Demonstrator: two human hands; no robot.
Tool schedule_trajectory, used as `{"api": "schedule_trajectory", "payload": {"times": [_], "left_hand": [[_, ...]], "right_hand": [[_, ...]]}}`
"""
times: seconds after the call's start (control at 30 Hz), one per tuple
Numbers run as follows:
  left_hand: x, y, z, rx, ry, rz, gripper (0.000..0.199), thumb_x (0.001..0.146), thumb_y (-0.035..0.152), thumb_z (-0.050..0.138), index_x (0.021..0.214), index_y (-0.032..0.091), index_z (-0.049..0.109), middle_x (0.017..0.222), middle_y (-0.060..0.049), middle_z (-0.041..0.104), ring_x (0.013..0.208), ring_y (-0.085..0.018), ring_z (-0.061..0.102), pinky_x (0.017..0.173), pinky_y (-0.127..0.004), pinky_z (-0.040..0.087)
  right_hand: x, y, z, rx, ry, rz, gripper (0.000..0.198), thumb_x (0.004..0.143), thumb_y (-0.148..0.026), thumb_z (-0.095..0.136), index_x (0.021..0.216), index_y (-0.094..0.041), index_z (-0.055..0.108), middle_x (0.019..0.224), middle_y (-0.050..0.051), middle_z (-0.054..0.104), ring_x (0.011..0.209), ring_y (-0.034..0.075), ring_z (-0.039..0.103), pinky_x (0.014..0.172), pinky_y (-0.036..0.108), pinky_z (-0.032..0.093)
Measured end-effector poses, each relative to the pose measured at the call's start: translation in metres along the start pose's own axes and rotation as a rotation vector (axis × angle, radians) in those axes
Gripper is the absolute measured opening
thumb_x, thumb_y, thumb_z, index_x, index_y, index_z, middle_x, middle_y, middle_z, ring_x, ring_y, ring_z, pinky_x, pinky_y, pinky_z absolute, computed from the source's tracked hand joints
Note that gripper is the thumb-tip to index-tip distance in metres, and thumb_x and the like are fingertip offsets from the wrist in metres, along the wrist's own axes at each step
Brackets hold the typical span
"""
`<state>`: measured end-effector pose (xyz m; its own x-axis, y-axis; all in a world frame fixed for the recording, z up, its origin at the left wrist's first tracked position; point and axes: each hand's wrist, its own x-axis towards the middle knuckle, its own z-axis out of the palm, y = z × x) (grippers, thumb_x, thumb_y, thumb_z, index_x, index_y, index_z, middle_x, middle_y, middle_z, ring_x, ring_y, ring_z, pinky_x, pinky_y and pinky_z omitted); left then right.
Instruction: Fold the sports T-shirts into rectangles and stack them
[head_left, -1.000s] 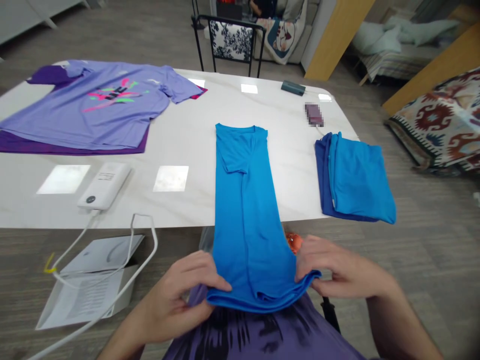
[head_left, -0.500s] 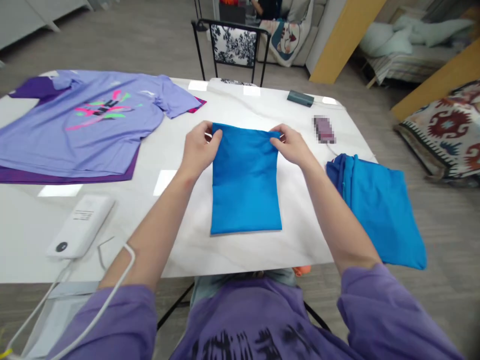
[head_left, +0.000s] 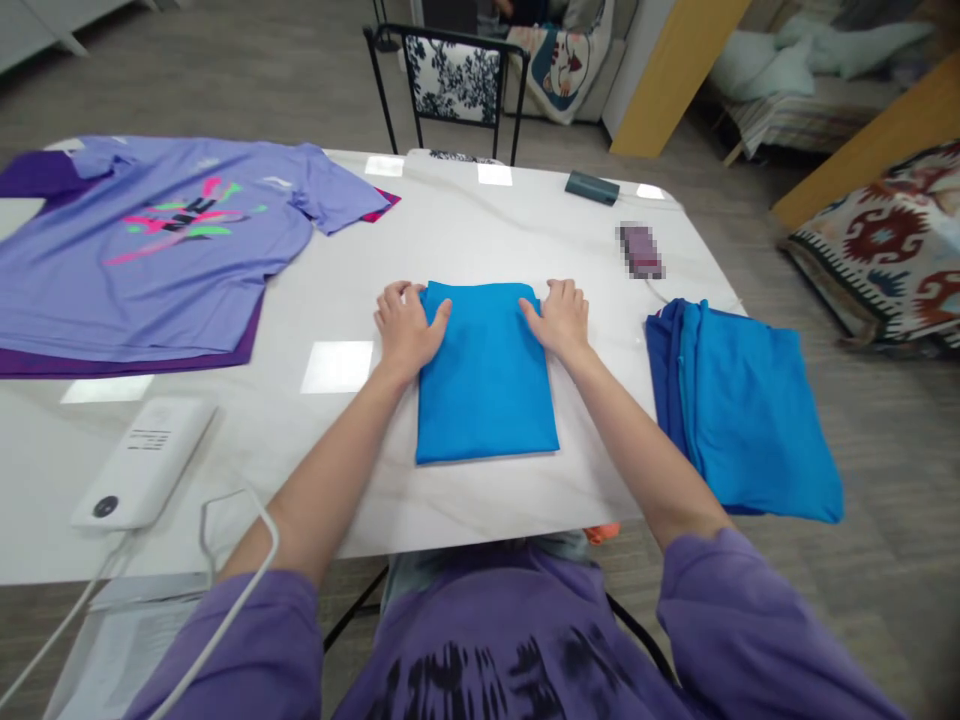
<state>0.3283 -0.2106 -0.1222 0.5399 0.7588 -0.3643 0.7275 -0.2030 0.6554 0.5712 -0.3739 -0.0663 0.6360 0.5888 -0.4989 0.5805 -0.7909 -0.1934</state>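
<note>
So I've got this blue folded cloth (head_left: 487,390) lying flat on the white table (head_left: 450,230) right in front of me, clear of the front edge. My left hand (head_left: 405,335) is at its far left corner and my right hand (head_left: 564,325) at the far right one. Both thumbs lie over the top of the cloth and the fingers look loosely curled along the sides. Honestly can't tell if I'm pinching the corners or just resting on them.

If you're squaring one up like this, my take: work both corners together and pull them outward just a touch, so the far edge comes out straight. Mine looks slightly wavy by the right thumb, so I'd ease that bit flat before letting go. Lift the hands straight up too, since dragging them off would probably shift the top layer. The near edge looks pretty crisp, so I'd leave it alone.

One thing to watch: the white cable (head_left: 274,548) loops by my left forearm, and I can't tell if it's touching. I'd keep that elbow quiet. The pile of folded clothes (head_left: 765,410) is well off to my right, so there's room to work.
</note>
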Motion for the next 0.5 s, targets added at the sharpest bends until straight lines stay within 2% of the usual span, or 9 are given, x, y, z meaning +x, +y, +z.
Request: {"api": "schedule_trajectory", "payload": {"times": [0.03, 0.07, 0.13, 0.2, 0.3, 0.37, 0.43, 0.5], "left_hand": [[0.01, -0.003, -0.001, 0.015, 0.058, -0.078, 0.073, 0.096, 0.077, 0.067, 0.141, 0.02, 0.071, 0.161, -0.031, 0.06, 0.157, -0.05, 0.049, 0.129, -0.076, 0.038], [0.02, -0.005, -0.002, 0.037, 0.06, -0.151, 0.072, 0.09, 0.077, 0.074, 0.134, 0.02, 0.071, 0.155, -0.032, 0.062, 0.155, -0.053, 0.049, 0.127, -0.08, 0.036], [0.038, -0.004, -0.004, 0.073, -0.059, -0.259, 0.065, 0.078, 0.071, 0.086, 0.117, 0.021, 0.072, 0.145, -0.031, 0.068, 0.151, -0.055, 0.051, 0.125, -0.081, 0.036], [0.049, 0.004, -0.007, 0.079, -0.2, -0.296, 0.052, 0.074, 0.06, 0.09, 0.104, 0.023, 0.069, 0.131, -0.024, 0.074, 0.141, -0.051, 0.06, 0.122, -0.073, 0.044], [0.05, 0.027, -0.015, 0.021, -0.257, -0.266, 0.037, 0.082, 0.048, 0.084, 0.101, 0.022, 0.065, 0.111, -0.012, 0.077, 0.116, -0.036, 0.071, 0.107, -0.052, 0.058], [0.048, 0.047, -0.026, -0.048, -0.217, -0.215, 0.035, 0.09, 0.047, 0.079, 0.106, 0.021, 0.063, 0.108, -0.007, 0.075, 0.104, -0.026, 0.07, 0.098, -0.04, 0.06], [0.048, 0.071, -0.042, -0.164, -0.133, -0.147, 0.04, 0.095, 0.052, 0.079, 0.111, 0.019, 0.061, 0.106, -0.001, 0.073, 0.095, -0.018, 0.067, 0.093, -0.034, 0.06], [0.051, 0.102, -0.064, -0.287, -0.032, -0.07, 0.053, 0.097, 0.062, 0.081, 0.118, 0.018, 0.061, 0.102, 0.004, 0.07, 0.09, -0.011, 0.064, 0.094, -0.031, 0.061]], "right_hand": [[0.004, 0.002, 0.0, 0.012, 0.009, 0.055, 0.082, 0.11, -0.077, 0.048, 0.157, -0.011, 0.057, 0.164, 0.034, 0.054, 0.153, 0.054, 0.054, 0.127, 0.082, 0.039], [0.008, 0.003, 0.0, 0.017, -0.008, 0.098, 0.078, 0.107, -0.078, 0.052, 0.15, -0.013, 0.061, 0.16, 0.034, 0.057, 0.147, 0.054, 0.058, 0.125, 0.081, 0.041], [0.015, 0.002, 0.001, 0.004, -0.09, 0.142, 0.065, 0.104, -0.074, 0.061, 0.137, -0.017, 0.065, 0.155, 0.03, 0.06, 0.14, 0.05, 0.064, 0.124, 0.077, 0.045], [0.02, -0.003, 0.001, 0.007, -0.189, 0.122, 0.047, 0.104, -0.06, 0.068, 0.129, -0.021, 0.066, 0.153, 0.025, 0.064, 0.138, 0.046, 0.067, 0.124, 0.071, 0.048], [0.021, -0.009, -0.006, 0.19, -0.263, 0.053, 0.029, 0.107, -0.043, 0.064, 0.129, -0.024, 0.062, 0.137, 0.014, 0.074, 0.129, 0.035, 0.071, 0.119, 0.056, 0.056], [0.02, -0.01, -0.021, 0.359, -0.215, 0.005, 0.027, 0.11, -0.04, 0.061, 0.132, -0.026, 0.058, 0.125, 0.007, 0.076, 0.119, 0.029, 0.074, 0.114, 0.05, 0.06], [0.02, -0.007, -0.047, 0.486, -0.111, -0.069, 0.028, 0.111, -0.044, 0.062, 0.132, -0.027, 0.055, 0.123, 0.004, 0.076, 0.114, 0.027, 0.074, 0.113, 0.05, 0.061], [0.018, -0.003, -0.088, 0.583, -0.005, -0.174, 0.035, 0.112, -0.054, 0.064, 0.132, -0.028, 0.053, 0.125, 0.003, 0.074, 0.119, 0.026, 0.073, 0.115, 0.051, 0.061]]}}
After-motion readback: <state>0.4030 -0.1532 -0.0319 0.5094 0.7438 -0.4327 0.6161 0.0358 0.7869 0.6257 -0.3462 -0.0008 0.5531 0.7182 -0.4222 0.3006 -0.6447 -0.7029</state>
